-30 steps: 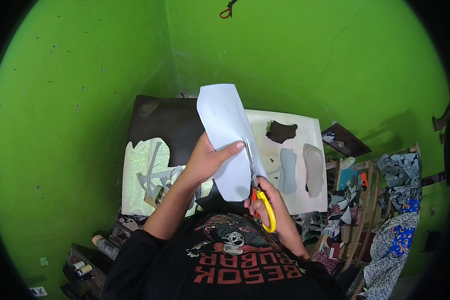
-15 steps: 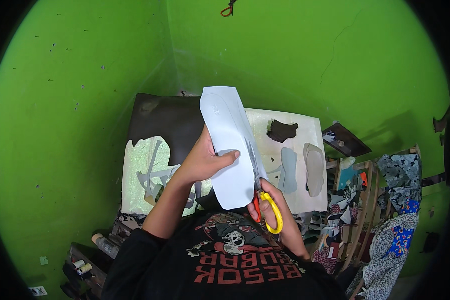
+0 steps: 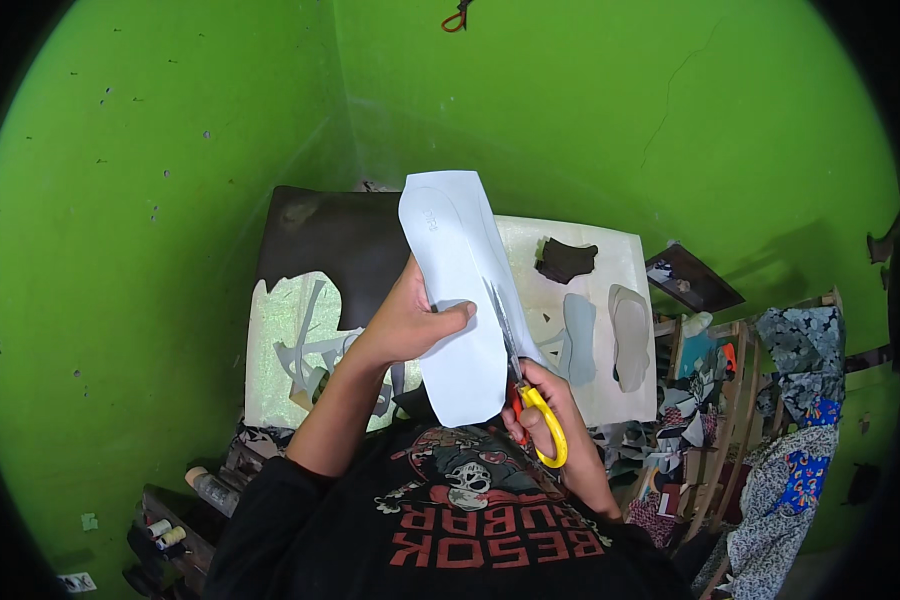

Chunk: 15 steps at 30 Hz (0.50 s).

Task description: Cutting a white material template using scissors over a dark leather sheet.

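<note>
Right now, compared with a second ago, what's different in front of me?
The white sheet has shifted slightly toward you. Your left thumb has drawn away from the scissors, which, with your right hand, sit slightly farther right. Nothing was picked up or let go: your left hand still grips the sheet. The dark scrap and sole-shaped pieces stayed put.

A white sheet [image 3: 460, 345] bore a thin grey outline, while the scissors [image 3: 553, 430] paired yellow and red-orange handles with grey blades. The worktop [image 3: 610, 410] was off-white, the large sheet [image 3: 340, 240] dark brown, the small scrap [image 3: 567, 260] likewise dark brown. One cut piece [image 3: 578, 340] was blue-grey, other cut pieces [image 3: 628, 340] beige-grey. Bright green coloured the walls [image 3: 570, 110]; the black shirt [image 3: 360, 530] carried red lettering and a pale skull print. Fabrics [image 3: 770, 520] showed black-and-white speckle, grey blotches and multicoloured motifs on blue.
</note>
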Each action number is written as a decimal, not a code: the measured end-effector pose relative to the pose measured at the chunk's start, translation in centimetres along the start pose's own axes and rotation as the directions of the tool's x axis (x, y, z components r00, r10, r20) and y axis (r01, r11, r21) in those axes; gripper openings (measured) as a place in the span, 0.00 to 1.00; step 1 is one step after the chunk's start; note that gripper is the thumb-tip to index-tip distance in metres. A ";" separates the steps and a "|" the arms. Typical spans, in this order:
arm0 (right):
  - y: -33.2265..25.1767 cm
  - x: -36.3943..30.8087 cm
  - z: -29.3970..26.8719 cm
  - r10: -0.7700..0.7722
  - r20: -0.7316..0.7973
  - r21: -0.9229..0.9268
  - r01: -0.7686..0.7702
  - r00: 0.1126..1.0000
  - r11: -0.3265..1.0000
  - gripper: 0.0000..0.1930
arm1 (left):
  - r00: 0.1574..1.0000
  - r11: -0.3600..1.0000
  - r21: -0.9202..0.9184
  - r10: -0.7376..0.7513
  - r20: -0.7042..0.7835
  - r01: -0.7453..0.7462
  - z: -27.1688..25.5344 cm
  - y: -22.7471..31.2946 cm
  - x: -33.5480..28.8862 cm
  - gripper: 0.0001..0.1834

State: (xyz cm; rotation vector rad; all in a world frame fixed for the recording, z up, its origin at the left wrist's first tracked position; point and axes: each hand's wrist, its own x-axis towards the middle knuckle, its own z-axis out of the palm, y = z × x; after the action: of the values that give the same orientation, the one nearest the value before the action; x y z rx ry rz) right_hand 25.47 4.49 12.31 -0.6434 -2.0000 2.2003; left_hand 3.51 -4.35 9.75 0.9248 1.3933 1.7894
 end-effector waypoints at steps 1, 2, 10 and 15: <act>0.2 0.0 -0.1 0.008 -0.006 -0.017 -0.008 1.000 1.000 0.46 | 1.000 1.000 -0.001 0.001 -0.001 -0.001 0.1 0.0 0.0 0.35; 0.5 0.0 -0.3 0.008 -0.005 -0.018 -0.008 1.000 1.000 0.46 | 1.000 1.000 -0.003 -0.005 -0.014 0.005 0.2 0.1 -0.1 0.35; 1.4 -0.1 -0.4 -0.094 0.113 0.152 0.077 0.989 0.985 0.27 | 0.999 0.999 0.013 -0.039 0.015 0.038 0.2 1.3 -0.3 0.33; 1.3 -0.3 -0.6 -0.056 0.129 0.175 0.033 0.990 0.984 0.29 | 1.000 1.000 0.014 -0.018 -0.001 0.018 0.3 1.2 -0.4 0.35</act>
State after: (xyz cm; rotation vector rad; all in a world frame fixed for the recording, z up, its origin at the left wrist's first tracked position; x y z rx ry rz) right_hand 26.26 4.74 11.07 -0.4365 -1.8331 2.4137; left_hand 3.87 -4.77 10.96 0.9160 1.4121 1.7685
